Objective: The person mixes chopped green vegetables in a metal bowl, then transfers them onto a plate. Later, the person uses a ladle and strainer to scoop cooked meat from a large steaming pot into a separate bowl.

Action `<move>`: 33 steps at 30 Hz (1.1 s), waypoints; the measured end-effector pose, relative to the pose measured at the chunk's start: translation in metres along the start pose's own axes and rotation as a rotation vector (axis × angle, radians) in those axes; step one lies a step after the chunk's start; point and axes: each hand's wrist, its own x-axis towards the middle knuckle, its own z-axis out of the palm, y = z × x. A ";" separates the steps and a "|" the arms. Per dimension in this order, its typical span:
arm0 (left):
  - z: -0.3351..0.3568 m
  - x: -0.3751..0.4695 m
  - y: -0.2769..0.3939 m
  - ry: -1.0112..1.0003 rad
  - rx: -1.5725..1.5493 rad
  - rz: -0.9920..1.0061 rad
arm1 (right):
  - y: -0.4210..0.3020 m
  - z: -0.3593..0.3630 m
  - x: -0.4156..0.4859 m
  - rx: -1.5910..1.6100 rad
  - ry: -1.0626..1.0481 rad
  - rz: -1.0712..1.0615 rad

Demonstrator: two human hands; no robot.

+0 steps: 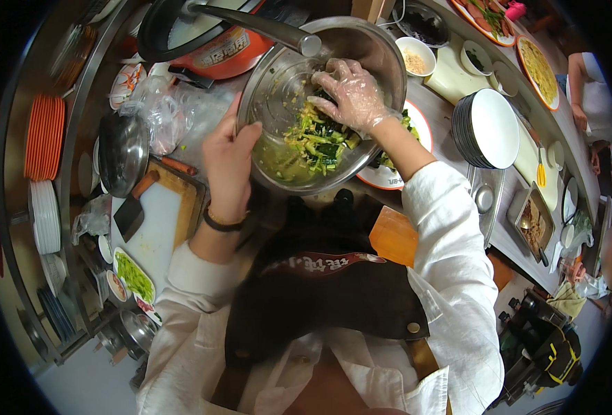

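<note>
A steel mixing bowl (280, 93), tilted towards me, holds chopped green vegetables (321, 145) with minced bits and liquid in its lower part. My left hand (231, 161), bare, grips the bowl's left rim with the thumb over it. My right hand (352, 93), in a clear plastic glove, is inside the bowl with its curled fingers at the greens; whether it holds any is hidden. Below the bowl's right side, partly hidden, lies a white plate with an orange rim (424, 122), bearing more dark green pieces.
An orange-red cooker (233, 52) stands behind, a ladle handle (264, 28) reaching over the bowl. Left are a cleaver (129, 217) on a cutting board (153, 228) and a plate rack (75, 119). Stacked bowls (492, 129) and a food tray (516, 207) stand right, another person (591, 98) beyond.
</note>
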 end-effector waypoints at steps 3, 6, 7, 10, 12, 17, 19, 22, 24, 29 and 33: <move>0.029 0.015 0.004 0.068 -0.038 0.026 | 0.014 -0.002 -0.004 -0.019 -0.028 0.079; 0.050 0.027 -0.009 0.036 -0.086 0.198 | 0.020 -0.016 -0.009 0.073 -0.212 0.221; 0.058 0.030 -0.012 0.029 -0.105 0.250 | 0.020 -0.017 -0.011 0.068 -0.268 0.256; 0.078 0.030 -0.013 -0.006 -0.049 0.336 | 0.012 -0.014 -0.016 0.071 -0.450 0.352; 0.087 0.030 -0.014 -0.001 -0.032 0.419 | 0.006 -0.010 -0.030 0.054 -0.371 0.371; 0.098 0.025 -0.028 0.025 0.010 0.495 | 0.000 0.008 -0.051 -0.013 -0.312 0.391; 0.102 0.018 -0.026 0.020 0.078 0.503 | 0.004 0.013 -0.058 -0.021 -0.254 0.403; 0.108 0.012 -0.027 0.034 0.091 0.550 | 0.009 0.013 -0.066 -0.012 -0.176 0.398; 0.113 0.008 -0.028 0.074 0.022 0.549 | 0.010 0.011 -0.068 0.002 -0.137 0.403; 0.114 0.008 -0.033 0.054 0.096 0.596 | 0.014 0.013 -0.077 0.040 -0.065 0.401; 0.118 0.006 -0.036 0.054 0.105 0.626 | 0.018 0.018 -0.086 0.066 0.001 0.378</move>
